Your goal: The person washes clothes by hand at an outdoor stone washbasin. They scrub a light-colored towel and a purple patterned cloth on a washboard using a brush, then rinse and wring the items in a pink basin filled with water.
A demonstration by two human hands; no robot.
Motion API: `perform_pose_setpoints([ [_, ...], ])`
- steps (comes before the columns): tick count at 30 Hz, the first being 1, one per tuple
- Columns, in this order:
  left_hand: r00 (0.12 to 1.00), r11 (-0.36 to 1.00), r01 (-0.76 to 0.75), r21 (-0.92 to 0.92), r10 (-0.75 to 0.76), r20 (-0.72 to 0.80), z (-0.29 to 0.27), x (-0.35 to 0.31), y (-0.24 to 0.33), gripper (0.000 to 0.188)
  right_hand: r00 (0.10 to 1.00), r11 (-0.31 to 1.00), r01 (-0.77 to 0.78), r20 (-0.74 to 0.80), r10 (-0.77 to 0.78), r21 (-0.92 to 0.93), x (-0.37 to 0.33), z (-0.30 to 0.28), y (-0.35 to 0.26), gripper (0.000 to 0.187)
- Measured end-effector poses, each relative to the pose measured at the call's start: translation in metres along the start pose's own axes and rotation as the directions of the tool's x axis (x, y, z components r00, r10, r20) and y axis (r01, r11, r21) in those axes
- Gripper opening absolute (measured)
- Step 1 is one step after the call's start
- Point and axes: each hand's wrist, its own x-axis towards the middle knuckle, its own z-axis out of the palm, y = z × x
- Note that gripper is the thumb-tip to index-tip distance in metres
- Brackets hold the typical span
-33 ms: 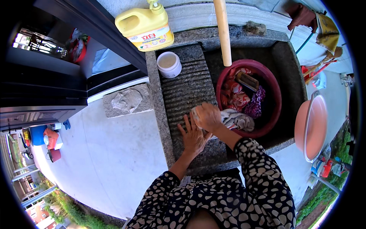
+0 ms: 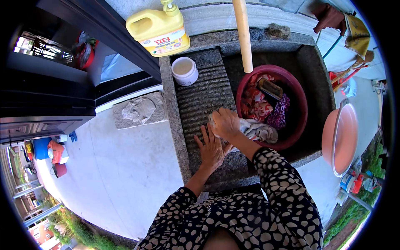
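A person in a dark top with pale spots (image 2: 287,183) leans over a stone sink (image 2: 176,129), both arms reaching in across its near edge. On the ribbed slab (image 2: 200,100) filling the sink's left side, the left hand (image 2: 213,152) lies flat with fingers spread, its thumb beside a pale cloth (image 2: 250,127). Just beyond, the right hand (image 2: 226,124) has its fingers curled tightly, grasping a bunch of that cloth, which trails right over the rim of a maroon basin (image 2: 306,108). Inside the basin, a brown brush (image 2: 271,88) rests on red-and-white fabric (image 2: 259,109), next to purple patterned fabric (image 2: 279,112). A white tub (image 2: 185,77) stands near the sink's far left corner, a yellow jug (image 2: 160,33) just past it. A wooden pole (image 2: 243,39) crosses the far edge.
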Motion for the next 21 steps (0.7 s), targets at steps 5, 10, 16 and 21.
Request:
perform_pose_setpoints([
  [5, 0.993, 0.998, 0.055, -0.03, -0.052, 0.11, -0.011, 0.005, -0.001, 0.097, 0.962, 0.969, -0.247, -0.124, 0.244, -0.016, 0.034, -0.008, -0.008, 0.028],
  [10, 1.0, 0.997, 0.025, -0.071, -0.025, -0.003, -0.002, 0.004, -0.005, 0.102, 0.988, 0.931, 0.082, -0.155, -0.028, 0.357, -0.022, -0.007, 0.02, 0.03],
  [16, 0.995, 0.993, 0.007, 0.117, -0.019, 0.102, -0.013, -0.003, -0.003, 0.101, 0.953, 0.982, 0.186, -0.24, -0.185, -0.019, -0.036, 0.009, 0.0, 0.025],
  [21, 0.996, 1.0, 0.014, 0.01, -0.014, -0.087, 0.008, 0.001, 0.001, 0.103, 0.933, 0.967, -0.253, -0.274, 0.235, -0.031, 0.046, 0.006, 0.002, 0.029],
])
